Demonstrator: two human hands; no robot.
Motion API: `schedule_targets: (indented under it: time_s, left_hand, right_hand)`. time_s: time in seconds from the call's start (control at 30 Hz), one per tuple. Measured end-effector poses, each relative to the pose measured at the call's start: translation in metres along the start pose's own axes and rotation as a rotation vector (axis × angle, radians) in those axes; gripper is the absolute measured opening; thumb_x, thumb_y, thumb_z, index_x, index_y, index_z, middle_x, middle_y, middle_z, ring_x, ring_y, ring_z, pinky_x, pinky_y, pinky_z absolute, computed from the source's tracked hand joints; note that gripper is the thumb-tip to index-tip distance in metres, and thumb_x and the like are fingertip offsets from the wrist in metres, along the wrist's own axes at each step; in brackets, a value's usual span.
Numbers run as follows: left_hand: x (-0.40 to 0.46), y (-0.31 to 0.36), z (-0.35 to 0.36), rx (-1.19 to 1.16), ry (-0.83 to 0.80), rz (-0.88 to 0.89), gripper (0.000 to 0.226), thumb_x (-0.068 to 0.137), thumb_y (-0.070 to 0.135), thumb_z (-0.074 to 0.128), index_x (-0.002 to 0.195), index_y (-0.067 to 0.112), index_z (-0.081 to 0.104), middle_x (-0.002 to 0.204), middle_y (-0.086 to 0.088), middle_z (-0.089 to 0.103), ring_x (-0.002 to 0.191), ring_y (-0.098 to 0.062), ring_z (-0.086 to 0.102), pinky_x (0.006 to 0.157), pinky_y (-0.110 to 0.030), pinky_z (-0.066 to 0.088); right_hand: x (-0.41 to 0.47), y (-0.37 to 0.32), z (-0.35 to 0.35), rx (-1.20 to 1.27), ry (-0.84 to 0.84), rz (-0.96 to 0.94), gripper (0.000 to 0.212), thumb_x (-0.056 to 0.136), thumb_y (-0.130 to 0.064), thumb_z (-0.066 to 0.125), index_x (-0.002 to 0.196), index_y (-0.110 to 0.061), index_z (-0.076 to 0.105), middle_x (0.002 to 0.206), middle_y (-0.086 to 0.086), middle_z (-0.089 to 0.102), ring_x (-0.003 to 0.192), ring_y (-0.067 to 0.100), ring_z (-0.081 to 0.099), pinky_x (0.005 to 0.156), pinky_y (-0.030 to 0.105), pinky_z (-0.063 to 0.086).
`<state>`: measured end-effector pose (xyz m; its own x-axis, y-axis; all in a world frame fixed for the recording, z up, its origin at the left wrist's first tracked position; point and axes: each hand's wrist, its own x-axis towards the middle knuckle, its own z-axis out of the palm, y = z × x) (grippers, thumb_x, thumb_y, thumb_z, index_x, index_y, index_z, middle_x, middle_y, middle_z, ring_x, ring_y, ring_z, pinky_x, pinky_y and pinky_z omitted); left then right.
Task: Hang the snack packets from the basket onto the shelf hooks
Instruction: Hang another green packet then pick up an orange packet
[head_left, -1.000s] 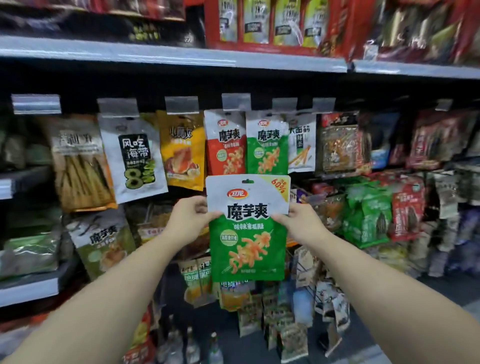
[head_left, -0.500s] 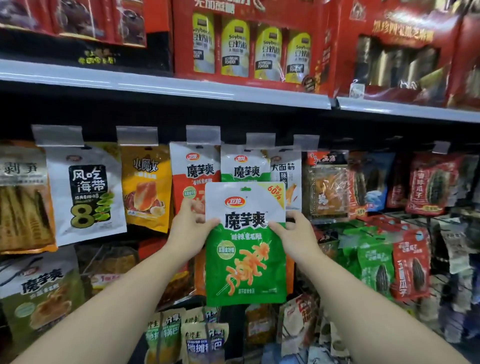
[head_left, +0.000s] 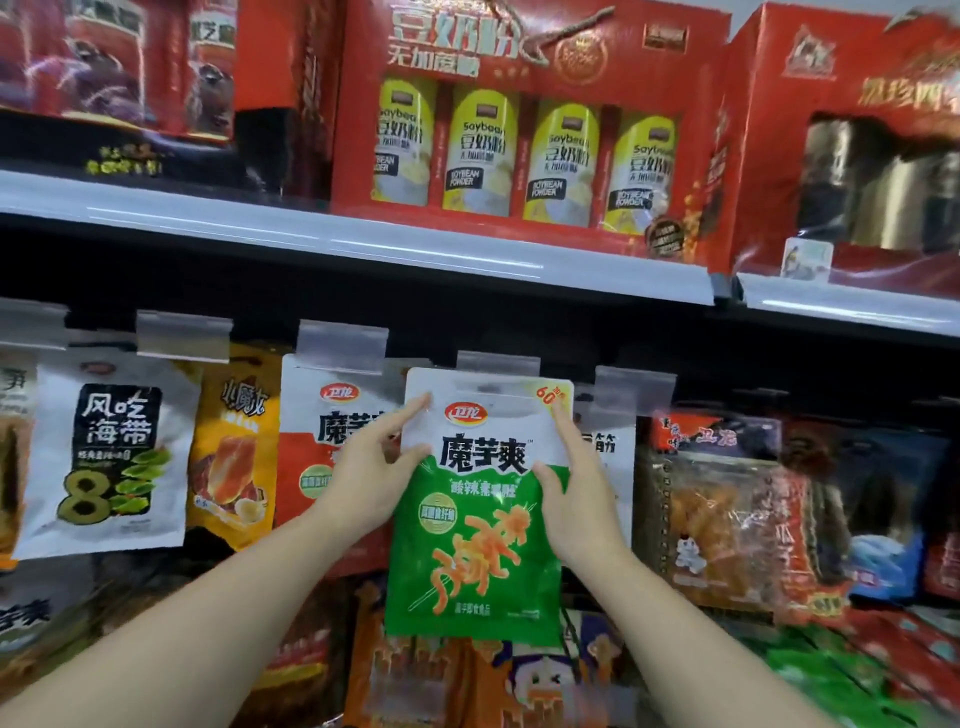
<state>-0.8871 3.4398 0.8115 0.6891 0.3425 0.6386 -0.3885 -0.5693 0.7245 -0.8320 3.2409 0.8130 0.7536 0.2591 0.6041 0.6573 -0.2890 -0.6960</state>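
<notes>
A white-and-green snack packet (head_left: 480, 525) with orange skewer art is held upright against the hook row, its top edge right under a clear label holder (head_left: 497, 364). My left hand (head_left: 363, 475) pinches the packet's left edge, fingers reaching to its upper left corner. My right hand (head_left: 579, 499) grips the right edge, thumb on the front and index finger stretched up to the top right corner. The hook itself is hidden behind the packet. The basket is out of view.
More packets hang alongside: a red-and-white one (head_left: 332, 447) to the left, an orange one (head_left: 234, 452), a white seaweed one (head_left: 111, 452), clear packs (head_left: 711, 504) to the right. Red gift boxes (head_left: 524, 124) stand on the shelf (head_left: 363, 244) above. Further packets hang below.
Both hands have lifted the green packet up to the hook row, and it now covers the hanging green packet. Fingers have slid toward its top corners. The view has tilted upward.
</notes>
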Motion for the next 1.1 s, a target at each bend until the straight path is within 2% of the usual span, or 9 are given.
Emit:
schedule_targets:
  time_s: [0.17,0.33,0.4,0.47,0.6,0.67,0.77,1.0,1.1]
  left_hand:
    - [0.019,-0.008,-0.003,0.141,-0.006,-0.007,0.061,0.093,0.02,0.059,0.136,0.056,0.036,0.092,-0.006,0.052,0.059,-0.019,0.044,0.056,-0.041,0.054]
    - [0.017,0.005,0.007,0.254,-0.033,-0.017,0.061,0.094,0.014,0.057,0.145,0.035,0.033,0.134,-0.012,0.054,0.085,-0.025,0.064,0.082,-0.044,0.052]
    - [0.018,0.005,0.01,0.261,-0.032,-0.021,0.061,0.094,0.013,0.057,0.146,0.034,0.032,0.129,-0.018,0.056,0.072,-0.011,0.063,0.073,-0.031,0.054]
    - [0.022,0.005,0.011,0.271,-0.032,-0.034,0.061,0.094,0.014,0.057,0.146,0.033,0.032,0.125,-0.025,0.054,0.061,-0.006,0.056,0.055,-0.017,0.05]
    - [0.032,-0.002,0.019,0.302,-0.007,-0.088,0.06,0.094,0.014,0.057,0.145,0.033,0.032,0.138,-0.025,0.045,0.117,-0.046,0.047,0.091,-0.05,0.047]
    - [0.042,-0.012,0.024,0.313,0.007,-0.078,0.06,0.094,0.016,0.057,0.145,0.036,0.032,0.14,-0.016,0.048,0.09,-0.031,0.065,0.067,-0.035,0.058]
    - [0.055,-0.026,0.028,0.393,0.027,-0.111,0.057,0.095,0.021,0.055,0.143,0.041,0.031,0.145,-0.008,0.045,0.044,-0.006,0.039,0.038,-0.017,0.036]
    - [0.051,-0.033,0.032,0.546,0.066,-0.068,0.06,0.096,0.024,0.053,0.147,0.037,0.025,0.137,-0.001,0.045,0.071,-0.013,0.052,0.063,-0.033,0.053]
    - [0.038,-0.029,0.028,0.678,0.062,-0.07,0.068,0.093,0.025,0.056,0.149,0.035,0.02,0.138,0.002,0.037,0.083,-0.015,0.054,0.047,-0.024,0.041]
  right_hand:
    - [0.025,0.008,0.003,-0.102,-0.017,0.028,0.064,0.101,-0.013,0.04,0.143,-0.055,0.015,0.152,-0.005,0.029,0.06,0.001,0.042,0.054,0.009,0.038]
    - [0.032,0.024,0.008,-0.104,-0.038,0.08,0.066,0.1,-0.011,0.042,0.146,-0.048,0.013,0.158,-0.001,0.019,0.05,0.006,0.045,0.046,0.002,0.039]
    - [0.037,0.029,0.01,-0.079,-0.042,0.077,0.067,0.1,-0.012,0.043,0.146,-0.048,0.012,0.158,0.002,0.018,0.043,0.006,0.033,0.042,0.008,0.042]
    - [0.043,0.032,0.011,-0.107,-0.034,0.075,0.067,0.1,-0.012,0.043,0.146,-0.048,0.011,0.158,0.004,0.02,0.043,0.007,0.03,0.04,0.013,0.04]
    - [0.052,0.034,0.015,-0.236,-0.04,0.114,0.065,0.101,-0.016,0.041,0.147,-0.049,0.008,0.153,0.003,0.028,0.052,0.006,0.041,0.042,0.019,0.033]
    - [0.059,0.039,0.022,-0.23,-0.02,0.105,0.068,0.1,-0.012,0.042,0.147,-0.048,0.009,0.145,0.004,0.036,0.057,0.007,0.044,0.048,0.028,0.043]
    - [0.072,0.046,0.029,-0.266,0.0,0.118,0.069,0.097,-0.003,0.044,0.148,-0.041,0.015,0.137,0.007,0.039,0.058,0.005,0.043,0.051,0.025,0.046]
    - [0.068,0.04,0.036,-0.46,-0.01,0.114,0.074,0.097,-0.007,0.045,0.151,-0.037,0.004,0.14,0.011,0.034,0.072,0.01,0.056,0.046,0.02,0.034]
    - [0.051,0.032,0.033,-0.57,-0.016,0.093,0.082,0.095,-0.016,0.053,0.15,-0.038,-0.005,0.143,0.01,0.027,0.087,0.016,0.058,0.059,0.025,0.039]
